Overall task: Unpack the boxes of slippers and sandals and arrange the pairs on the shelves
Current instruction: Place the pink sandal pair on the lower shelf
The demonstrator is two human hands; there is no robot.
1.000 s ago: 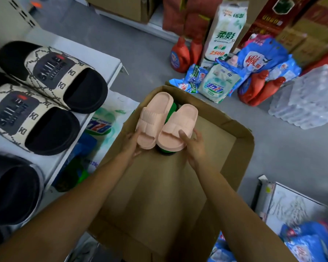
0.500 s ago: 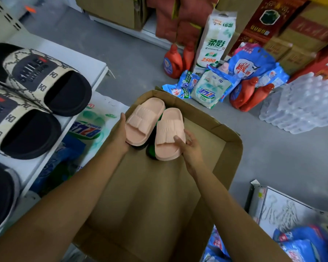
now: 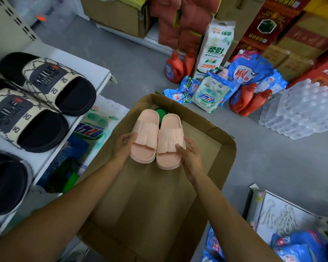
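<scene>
Over an open cardboard box [image 3: 227, 148] I hold a pair of peach slippers side by side, toes pointing away from me. My left hand [image 3: 124, 143] grips the left peach slipper [image 3: 146, 133] at its side. My right hand [image 3: 189, 154] grips the right peach slipper [image 3: 169, 140], thumb across its strap. Something green [image 3: 160, 112] shows under them at the box's far end. On the white shelf [image 3: 100, 72] at my left sits a pair of black-and-cream patterned slides [image 3: 45, 82], with another dark slide [image 3: 6, 182] nearer to me.
Detergent bags [image 3: 208, 93], red bottles [image 3: 173, 69], a tall tissue pack [image 3: 215, 48] and a wrapped case of water bottles [image 3: 301, 108] lie on the grey floor beyond the box. More detergent bags [image 3: 89, 127] sit under the shelf. A white board [image 3: 284, 214] lies at right.
Both hands have brought the two peach slippers closer together and level, lined up side by side over the box. The view has shifted slightly.
</scene>
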